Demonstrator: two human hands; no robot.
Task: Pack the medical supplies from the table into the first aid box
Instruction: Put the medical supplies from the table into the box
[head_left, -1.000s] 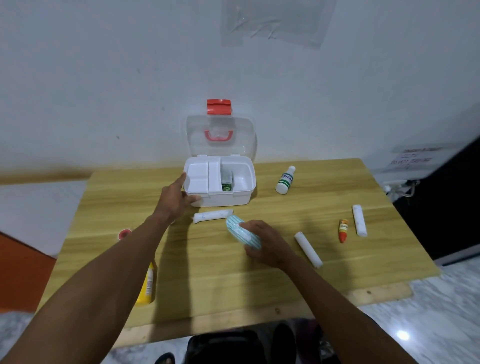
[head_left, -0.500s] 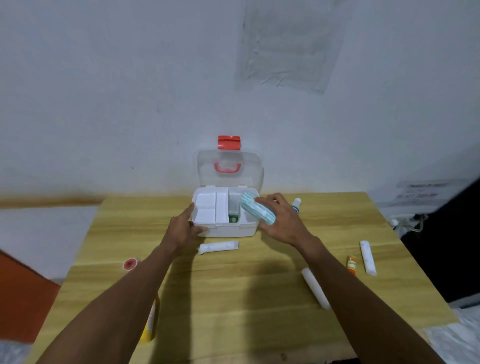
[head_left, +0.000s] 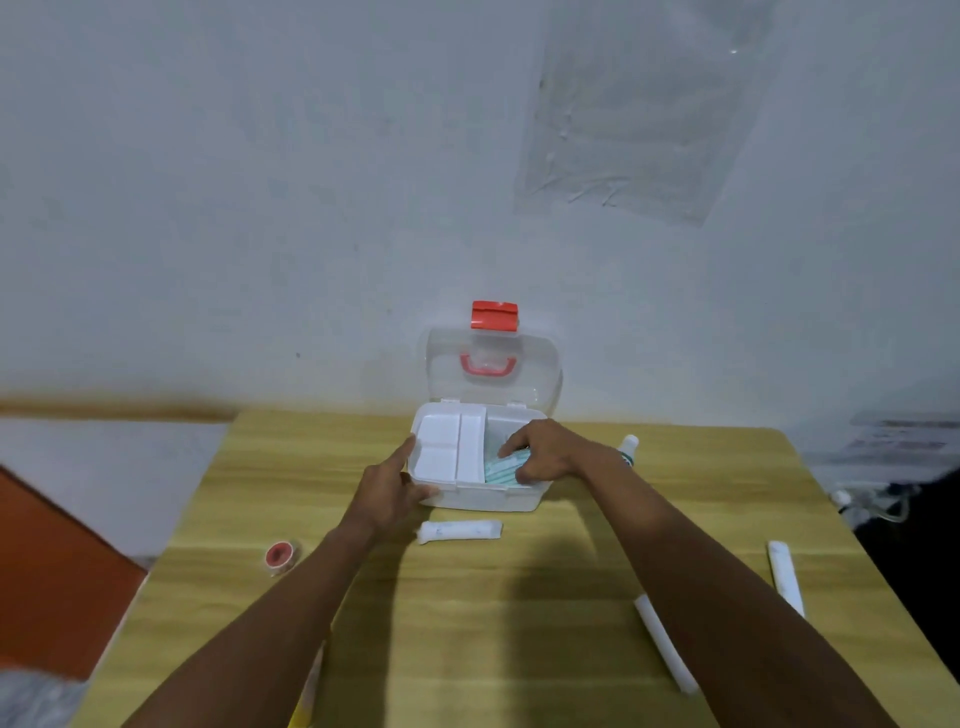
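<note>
The white first aid box (head_left: 483, 498) stands open at the table's far middle, its clear lid (head_left: 493, 370) with a red latch upright. My left hand (head_left: 390, 487) grips the box's front left corner. My right hand (head_left: 545, 451) reaches into the right compartment, fingers on a teal striped pack (head_left: 501, 468) lying inside. On the table lie a white tube (head_left: 460, 531) just in front of the box, a white roll (head_left: 665, 643), another white roll (head_left: 785, 576) at the right, and a red tape roll (head_left: 280, 556) at the left.
A white bottle (head_left: 627, 446) with a green label peeks out behind my right wrist. A yellow object (head_left: 310, 691) is mostly hidden under my left forearm. The wooden table (head_left: 519, 623) backs onto a grey wall. An orange surface lies off the table's left.
My right hand carried the teal striped pack from above the box's right rim down into the right compartment. The left hand stayed on the box. The camera tilted upward.
</note>
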